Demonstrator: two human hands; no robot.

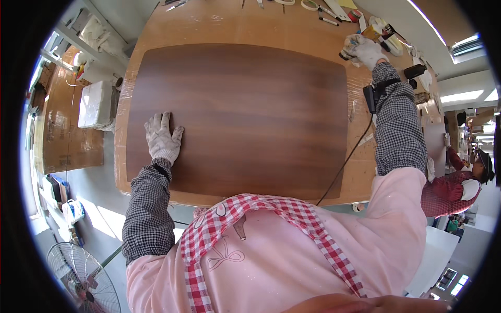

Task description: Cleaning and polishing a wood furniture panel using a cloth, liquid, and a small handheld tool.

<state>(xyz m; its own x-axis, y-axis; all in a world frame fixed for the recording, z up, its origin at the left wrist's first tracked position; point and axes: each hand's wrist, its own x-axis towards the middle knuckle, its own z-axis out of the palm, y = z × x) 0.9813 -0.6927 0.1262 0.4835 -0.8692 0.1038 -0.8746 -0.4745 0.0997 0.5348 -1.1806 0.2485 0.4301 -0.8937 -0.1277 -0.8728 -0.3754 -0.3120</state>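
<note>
A large dark brown wood-grain panel point(240, 120) lies flat on the cardboard-covered table point(209, 30) in front of me. My left hand point(164, 137), in a whitish work glove, rests on the panel's left part with its fingers spread. My right arm reaches to the far right, past the panel's far right corner. There my gloved right hand point(364, 51) is closed around a small whitish and dark object point(346, 53), whose kind I cannot make out. Close beyond that hand is a yellow item point(372, 32) among other clutter.
Tape rolls point(309, 4), a marker point(329, 21) and a red-and-green roll point(355, 15) lie along the far edge. A black cable point(355, 148) runs from my right forearm across the panel's right edge. A fan point(83, 279) stands lower left. Another person point(454, 190) is at the right.
</note>
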